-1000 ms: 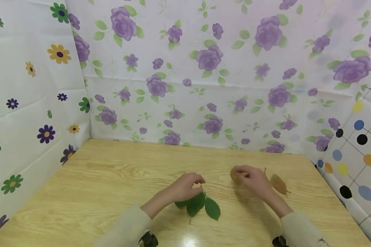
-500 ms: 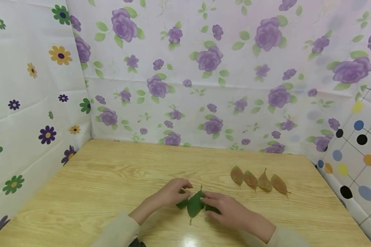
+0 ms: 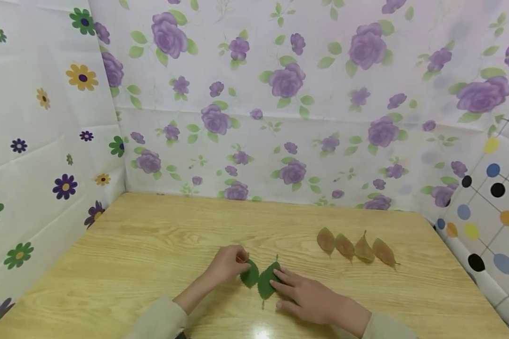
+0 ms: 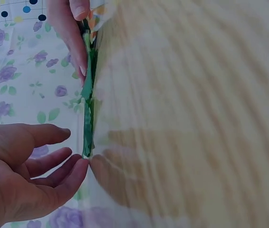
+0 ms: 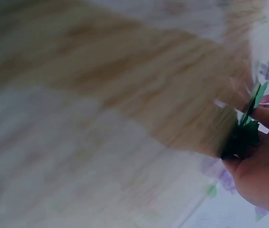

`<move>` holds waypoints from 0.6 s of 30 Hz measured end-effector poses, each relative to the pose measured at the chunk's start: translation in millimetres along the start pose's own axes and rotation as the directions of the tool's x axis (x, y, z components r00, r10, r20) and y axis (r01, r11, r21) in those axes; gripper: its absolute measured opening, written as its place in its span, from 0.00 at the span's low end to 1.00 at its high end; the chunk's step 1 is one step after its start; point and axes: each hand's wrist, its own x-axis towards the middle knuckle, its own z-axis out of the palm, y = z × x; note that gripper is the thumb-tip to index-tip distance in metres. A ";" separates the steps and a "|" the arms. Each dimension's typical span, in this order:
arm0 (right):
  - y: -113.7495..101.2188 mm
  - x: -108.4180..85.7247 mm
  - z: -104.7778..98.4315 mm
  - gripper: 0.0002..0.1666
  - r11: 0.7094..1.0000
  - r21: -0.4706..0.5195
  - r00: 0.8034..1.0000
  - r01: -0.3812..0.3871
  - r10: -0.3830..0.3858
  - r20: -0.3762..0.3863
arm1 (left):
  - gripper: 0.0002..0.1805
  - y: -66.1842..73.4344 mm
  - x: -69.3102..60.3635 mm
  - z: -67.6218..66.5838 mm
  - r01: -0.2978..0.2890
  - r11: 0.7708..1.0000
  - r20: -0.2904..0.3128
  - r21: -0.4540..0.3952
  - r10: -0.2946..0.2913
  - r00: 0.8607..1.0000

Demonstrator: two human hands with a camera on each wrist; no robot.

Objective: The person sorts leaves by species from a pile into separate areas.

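Observation:
Two dark green leaves with toothed edges lie side by side on the wooden table. My left hand (image 3: 229,266) is at the left leaf (image 3: 250,274), touching its edge; in the left wrist view a fingertip meets the end of the green leaf row (image 4: 88,128), with the other fingers apart from it. My right hand (image 3: 309,296) rests with extended fingers on the right edge of the middle leaf (image 3: 268,281). A third green leaf, seen earlier to the right, is covered by this hand. In the right wrist view, dark green leaf (image 5: 241,140) shows beneath the palm.
Several brownish leaves with green edges (image 3: 344,246) lie in a row at the back right of the table (image 3: 161,235). Purple-flowered cloth (image 3: 297,141) hangs behind; other patterned cloths stand at the left and right.
My right hand has left the leftmost brown leaf, moved toward me and left, and now rests on the green leaves. My left hand has shifted left, exposing more of the left green leaf.

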 end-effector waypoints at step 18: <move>1.3 -1.1 3.0 0.37 0.999 -0.008 0.999 0.034 -0.034 -0.009 | 0.23 1.0 3.1 8.7 0.075 0.997 0.032 0.033 -0.076 0.997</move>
